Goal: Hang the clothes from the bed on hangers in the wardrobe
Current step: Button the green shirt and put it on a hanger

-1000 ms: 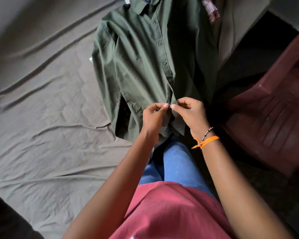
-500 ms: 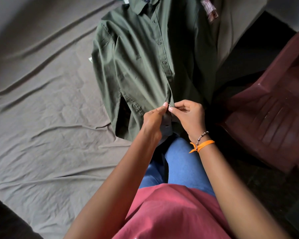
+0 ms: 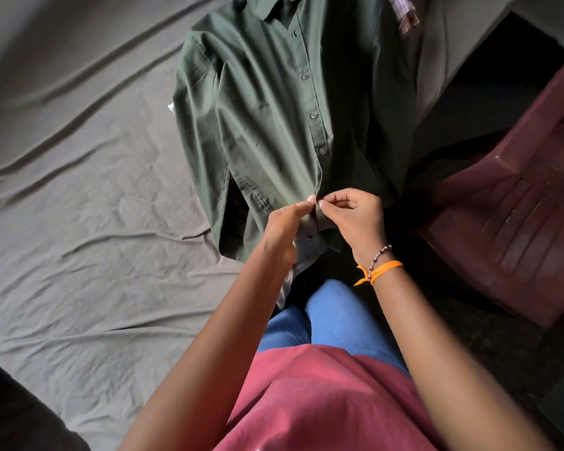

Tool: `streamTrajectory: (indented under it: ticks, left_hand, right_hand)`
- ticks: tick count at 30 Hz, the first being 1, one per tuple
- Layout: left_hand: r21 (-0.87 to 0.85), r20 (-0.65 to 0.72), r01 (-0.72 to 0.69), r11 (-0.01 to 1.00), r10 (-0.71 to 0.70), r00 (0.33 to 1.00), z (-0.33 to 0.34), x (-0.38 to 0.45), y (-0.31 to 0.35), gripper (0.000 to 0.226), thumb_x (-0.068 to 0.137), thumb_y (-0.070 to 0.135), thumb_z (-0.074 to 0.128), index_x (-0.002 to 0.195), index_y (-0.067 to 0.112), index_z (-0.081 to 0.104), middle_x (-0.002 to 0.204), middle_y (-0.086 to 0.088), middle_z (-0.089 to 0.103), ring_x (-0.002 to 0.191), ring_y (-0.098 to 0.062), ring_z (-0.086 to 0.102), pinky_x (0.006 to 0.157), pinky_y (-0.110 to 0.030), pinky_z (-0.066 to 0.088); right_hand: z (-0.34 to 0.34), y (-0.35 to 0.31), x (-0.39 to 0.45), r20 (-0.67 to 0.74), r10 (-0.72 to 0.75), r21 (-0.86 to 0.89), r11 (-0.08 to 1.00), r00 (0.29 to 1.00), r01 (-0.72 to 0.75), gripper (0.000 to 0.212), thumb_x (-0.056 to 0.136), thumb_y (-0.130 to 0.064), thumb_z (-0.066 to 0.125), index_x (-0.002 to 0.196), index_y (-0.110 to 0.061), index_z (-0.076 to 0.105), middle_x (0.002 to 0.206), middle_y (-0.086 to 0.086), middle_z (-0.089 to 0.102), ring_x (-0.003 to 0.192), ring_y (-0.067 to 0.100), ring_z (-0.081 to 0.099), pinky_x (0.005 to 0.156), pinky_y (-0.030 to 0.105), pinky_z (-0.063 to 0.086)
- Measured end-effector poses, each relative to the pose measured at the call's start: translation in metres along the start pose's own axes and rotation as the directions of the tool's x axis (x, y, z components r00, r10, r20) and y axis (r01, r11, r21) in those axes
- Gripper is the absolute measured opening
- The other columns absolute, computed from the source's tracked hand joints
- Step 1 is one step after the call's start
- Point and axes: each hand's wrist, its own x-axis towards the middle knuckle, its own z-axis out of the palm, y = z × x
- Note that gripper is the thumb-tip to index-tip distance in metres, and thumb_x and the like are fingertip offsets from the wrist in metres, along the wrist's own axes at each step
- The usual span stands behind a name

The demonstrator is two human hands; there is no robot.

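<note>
- A dark green shirt [image 3: 274, 118] is spread front-up on the grey bedsheet [image 3: 79, 222], collar at the far edge and hem at the near edge, close to the person.
- The shirt's button placket is seen running from the collar toward the hands; 4 fastened buttons are visible along it.
- The left hand [image 3: 282, 229] is curled, and the left side of the placket near the hem is pinched between thumb and fingers.
- The right hand [image 3: 355, 216] is curled too, and the facing edge of the placket is pinched by thumb and forefinger, its fingertips nearly touching those of the left hand.
- An orange band [image 3: 380, 270] and a beaded bracelet [image 3: 380, 253] are worn on the right wrist.
- A dark red plastic chair [image 3: 518, 206] is seen to the right of the bed.
- A patterned piece of cloth [image 3: 406, 14] is partly visible at the far edge, right of the shirt's collar.
- Blue jeans [image 3: 336, 320] and a pink top [image 3: 323, 402] are worn by the person.
</note>
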Motion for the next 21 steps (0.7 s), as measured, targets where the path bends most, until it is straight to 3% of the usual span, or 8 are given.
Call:
streamTrajectory:
  ticks: [4,7,13,15,18,21]
  left_hand:
    - [-0.008,0.002,-0.117,0.993,0.117,0.993,0.004,-0.003,-0.002,0.013,0.083,0.015,0.070,0.072,0.009,0.070,0.054,-0.001,0.063,0.048,-0.006,0.058,0.049,-0.014,0.046]
    - [0.104,-0.039,-0.204,0.973,0.209,0.977,0.006,0.002,-0.003,0.035,0.086,0.010,0.068,0.052,0.019,0.066,0.043,0.002,0.059,0.040,-0.007,0.054,0.050,-0.020,0.046]
    - [0.119,0.275,-0.188,0.975,0.150,0.950,-0.003,0.007,0.004,0.024,0.097,0.012,0.050,0.075,0.011,0.060,0.050,0.009,0.062,0.044,0.001,0.054,0.048,-0.011,0.043]
    - [0.093,0.298,-0.163,0.982,0.129,0.946,-0.006,0.007,0.000,0.025,0.100,0.016,0.045,0.077,0.016,0.055,0.053,0.012,0.058,0.047,0.001,0.051,0.053,-0.012,0.042]
    - [0.109,0.220,-0.149,0.983,0.122,0.968,-0.006,0.008,-0.009,0.024,0.100,0.025,0.045,0.078,0.023,0.053,0.063,0.009,0.055,0.059,-0.005,0.049,0.062,-0.019,0.040]
    - [-0.008,0.224,-0.120,0.993,0.119,0.967,-0.006,0.002,-0.019,0.018,0.099,0.026,0.047,0.084,0.019,0.053,0.068,0.005,0.055,0.060,-0.007,0.050,0.062,-0.021,0.042]
  right_hand:
    - [0.001,0.002,0.000,-0.066,-0.133,-0.128,0.984,0.989,0.124,0.007,0.074,-0.007,0.074,0.070,-0.010,0.069,0.058,-0.007,0.061,0.051,-0.004,0.056,0.055,0.013,0.048]
    - [-0.004,0.007,-0.001,-0.026,-0.123,-0.120,0.986,0.992,0.120,0.006,0.076,-0.003,0.071,0.072,-0.008,0.069,0.062,-0.003,0.064,0.057,0.002,0.062,0.059,0.016,0.052]
    - [-0.019,0.002,0.008,0.276,0.045,0.057,0.996,0.960,-0.062,0.015,0.089,0.000,0.058,0.079,-0.010,0.063,0.074,0.003,0.063,0.067,0.003,0.059,0.065,0.011,0.048]
    - [-0.020,0.006,0.008,0.300,0.026,0.016,0.999,0.954,-0.032,0.006,0.091,-0.007,0.057,0.092,-0.010,0.062,0.084,0.004,0.064,0.077,0.005,0.060,0.071,0.012,0.048]
    - [-0.025,0.029,0.004,0.340,0.055,-0.179,0.984,0.939,0.007,0.031,0.085,-0.019,0.067,0.111,-0.010,0.054,0.102,0.007,0.061,0.090,0.013,0.060,0.081,0.021,0.049]
    - [-0.025,0.054,-0.003,0.360,0.055,-0.441,0.890,0.931,0.118,0.033,0.078,-0.021,0.074,0.104,-0.011,0.057,0.100,0.005,0.064,0.094,0.020,0.060,0.085,0.039,0.049]
